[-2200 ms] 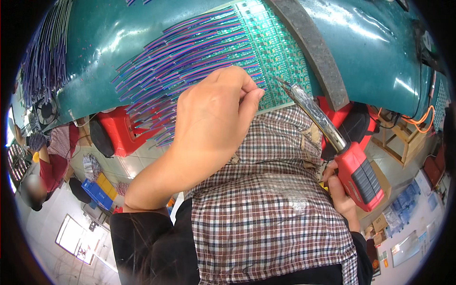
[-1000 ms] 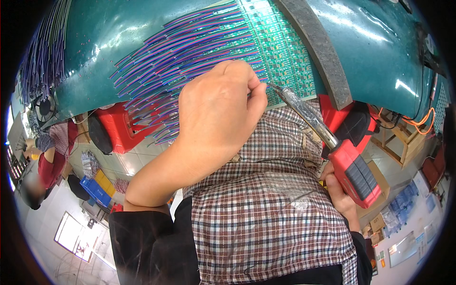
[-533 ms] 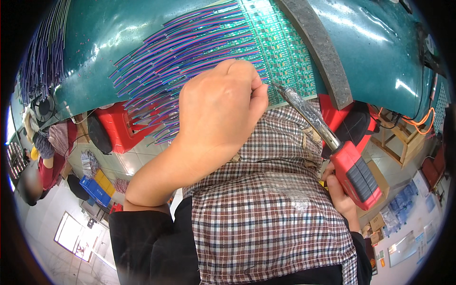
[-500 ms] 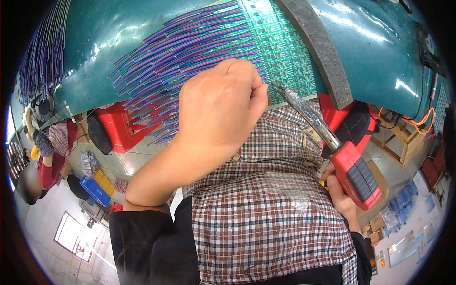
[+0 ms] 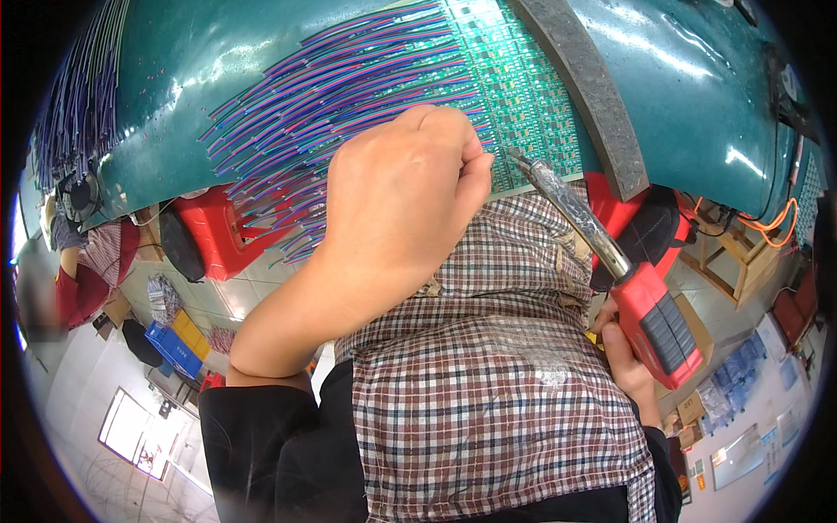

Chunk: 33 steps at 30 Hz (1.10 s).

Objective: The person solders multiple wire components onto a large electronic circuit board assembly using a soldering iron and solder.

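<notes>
My right hand [image 5: 626, 357] grips a soldering iron [image 5: 658, 327] with a red and black handle. Its metal tip points up and left, just over the lower edge of a green circuit board panel [image 5: 540, 113], a little apart from my left fingers. Closed in a pinch, my left hand [image 5: 401, 187] is at the panel's lower left, back of the hand up. What its fingertips hold is hidden. Bundles of thin blue, purple and pink wires [image 5: 349, 83] run left from the panel in rows, and some pass under my left hand.
A dark grey curved bar [image 5: 588, 96] lies along the panel's right side on the green table mat [image 5: 697, 105]. More wires [image 5: 83, 96] hang at the far left. Red stools [image 5: 218, 235] stand below the table edge. A co-worker's arm [image 5: 70, 279] shows at left.
The soldering iron's tip has shifted slightly right, away from my left fingers. My left hand is almost unmoved. The co-worker at the left has changed position.
</notes>
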Motion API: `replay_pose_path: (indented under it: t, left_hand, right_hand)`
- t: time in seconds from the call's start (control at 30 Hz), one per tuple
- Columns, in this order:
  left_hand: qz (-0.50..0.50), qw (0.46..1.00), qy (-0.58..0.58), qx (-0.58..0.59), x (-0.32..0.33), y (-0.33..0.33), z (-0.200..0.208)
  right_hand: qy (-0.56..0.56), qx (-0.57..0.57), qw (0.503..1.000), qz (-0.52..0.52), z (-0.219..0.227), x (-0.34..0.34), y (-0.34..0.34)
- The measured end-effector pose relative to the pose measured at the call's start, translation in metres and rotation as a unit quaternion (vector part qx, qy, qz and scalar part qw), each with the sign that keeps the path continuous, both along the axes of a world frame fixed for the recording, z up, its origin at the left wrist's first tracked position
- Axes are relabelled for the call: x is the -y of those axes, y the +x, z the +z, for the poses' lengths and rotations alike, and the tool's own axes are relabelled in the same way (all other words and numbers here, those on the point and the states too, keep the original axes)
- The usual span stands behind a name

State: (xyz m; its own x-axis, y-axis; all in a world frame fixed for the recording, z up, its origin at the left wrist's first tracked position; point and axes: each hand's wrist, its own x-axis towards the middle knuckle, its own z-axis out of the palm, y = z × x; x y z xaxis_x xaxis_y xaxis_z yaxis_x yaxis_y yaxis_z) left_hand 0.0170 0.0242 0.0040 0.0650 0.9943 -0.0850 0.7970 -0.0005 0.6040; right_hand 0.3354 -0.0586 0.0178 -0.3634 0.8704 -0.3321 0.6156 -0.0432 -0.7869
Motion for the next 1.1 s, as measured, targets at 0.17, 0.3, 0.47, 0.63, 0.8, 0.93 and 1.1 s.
replay_pose_path:
  t: [0.17,0.3,0.47,0.63,0.8,0.93,1.1]
  left_hand:
    - [-0.003,1.0,-0.002,-0.009,0.0,0.0,0.001]
    - [0.002,1.0,0.003,-0.015,0.003,0.001,-0.001]
    - [0.001,1.0,0.005,-0.019,0.002,0.002,-0.002]
    - [0.001,1.0,0.006,-0.017,0.002,0.001,0.0]
    - [0.008,1.0,0.001,-0.022,0.003,0.003,0.003]
    - [-0.046,0.997,0.025,-0.058,-0.013,-0.01,0.011]
    - [0.012,0.964,0.2,-0.172,-0.091,-0.069,0.008]
  right_hand:
    - [-0.006,-0.006,1.0,-0.003,-0.001,0.0,0.001]
    - [-0.026,-0.024,0.999,-0.008,-0.001,-0.001,-0.001]
    - [-0.003,-0.022,0.999,-0.023,0.001,-0.004,-0.006]
    - [0.007,-0.001,1.0,-0.026,-0.003,0.007,0.007]
    - [0.006,-0.002,0.999,-0.037,0.0,0.003,0.003]
    - [0.004,0.014,0.999,-0.029,0.006,-0.002,-0.001]
    - [0.014,0.001,0.999,-0.039,0.005,0.0,-0.003]
